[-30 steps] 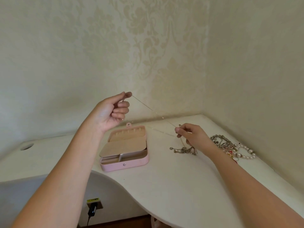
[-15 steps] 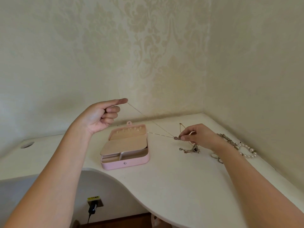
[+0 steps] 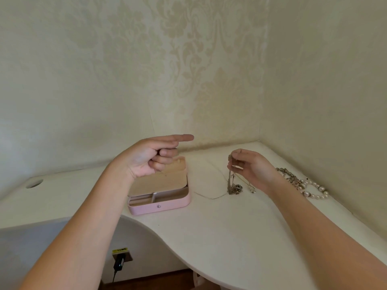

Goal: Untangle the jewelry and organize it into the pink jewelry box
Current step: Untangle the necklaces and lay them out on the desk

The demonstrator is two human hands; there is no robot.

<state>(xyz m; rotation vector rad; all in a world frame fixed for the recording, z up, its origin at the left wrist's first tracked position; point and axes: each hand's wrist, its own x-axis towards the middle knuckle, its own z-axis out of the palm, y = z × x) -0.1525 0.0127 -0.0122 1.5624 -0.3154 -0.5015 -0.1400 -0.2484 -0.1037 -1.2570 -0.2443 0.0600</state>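
Thin chain [image 3: 210, 197] let fall slack, left of tangled necklaces [image 3: 232, 186] pinched by right hand [image 3: 252, 169]; left hand [image 3: 146, 156] clenched, index straight. Pink jewelry box [image 3: 161, 207]: contents indistinct, lid part-hidden.

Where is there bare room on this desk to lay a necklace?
Bare: the desk in front of the pink box, and left of it toward the round hole. Crowded: right side, chain tangle and pearl strand.

Left hand [image 3: 144, 160], right hand [image 3: 254, 171]: both bare. Forearms bare from wrist to frame edge. Fingers slim; nail detail too small to tell.
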